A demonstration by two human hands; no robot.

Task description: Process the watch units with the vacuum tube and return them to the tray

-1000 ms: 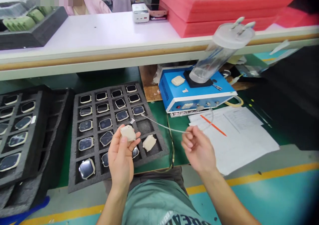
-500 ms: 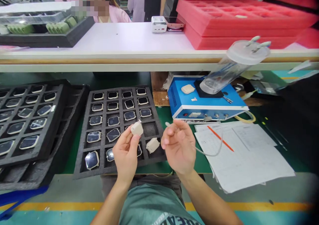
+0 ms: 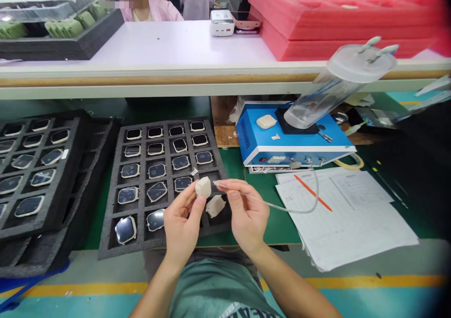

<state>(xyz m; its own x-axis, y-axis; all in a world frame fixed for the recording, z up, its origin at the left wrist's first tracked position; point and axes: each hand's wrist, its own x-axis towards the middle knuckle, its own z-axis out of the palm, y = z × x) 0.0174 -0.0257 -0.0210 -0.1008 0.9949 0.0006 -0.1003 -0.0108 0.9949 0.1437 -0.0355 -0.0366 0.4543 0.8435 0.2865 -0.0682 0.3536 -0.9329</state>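
Note:
My left hand (image 3: 185, 214) pinches a beige smartwatch case (image 3: 203, 187) above the dark foam tray. Just right of it, my right hand (image 3: 248, 214) is closed on a thin clear tube (image 3: 289, 210), its tip pointing at the case with a small gap that I cannot judge exactly. The tube curves back to a blue box (image 3: 299, 142) with knobs on its front. Below the hands, the foam tray (image 3: 104, 243) holds several smartwatches with dark screens up. Another watch case (image 3: 215, 206) lies back up in the tray between my hands.
More watch trays (image 3: 52, 247) are stacked at the left. A clear cylinder (image 3: 324, 99) and a beige case (image 3: 266, 121) rest on the blue box. Papers (image 3: 355, 219) with an orange strip (image 3: 313, 192) lie at the right. Red foam trays (image 3: 338, 22) fill part of the shelf; a person sits beyond it.
My right hand has closed around the tube and brought its tip close to the watch case. My left hand has moved slightly right with the case. The view has tilted down a little.

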